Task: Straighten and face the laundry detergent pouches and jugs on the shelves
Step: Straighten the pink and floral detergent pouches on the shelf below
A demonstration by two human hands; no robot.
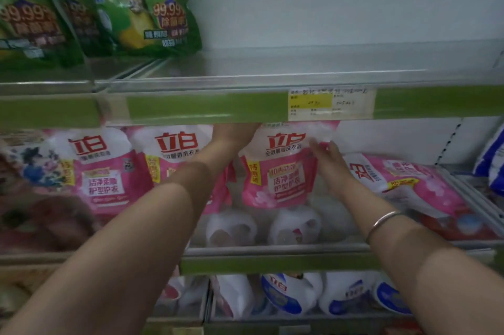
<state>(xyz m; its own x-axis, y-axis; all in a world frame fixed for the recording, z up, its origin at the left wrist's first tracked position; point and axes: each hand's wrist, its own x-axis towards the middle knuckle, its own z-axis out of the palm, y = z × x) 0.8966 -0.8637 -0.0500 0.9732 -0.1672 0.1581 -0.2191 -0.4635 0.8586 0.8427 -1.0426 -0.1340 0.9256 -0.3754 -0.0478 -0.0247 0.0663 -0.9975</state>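
Observation:
A pink and white detergent pouch (283, 168) stands upright on the middle shelf, held between both hands. My left hand (231, 135) grips its upper left edge, the fingers partly hidden under the shelf lip. My right hand (327, 154) presses against its right side. Two more upright pink pouches (101, 162) (174, 154) stand to the left. Another pink pouch (403, 184) lies flat on the shelf to the right. White jug tops (231, 228) (297, 222) show behind the clear shelf guard below the held pouch.
Green pouches (131, 7) stand at the left of the top shelf; the space to their right holds nothing. A price tag (330, 104) sits on the green shelf strip. Blue and white pouches (289, 293) fill the bottom shelf. A blue pouch (491, 160) is at the far right.

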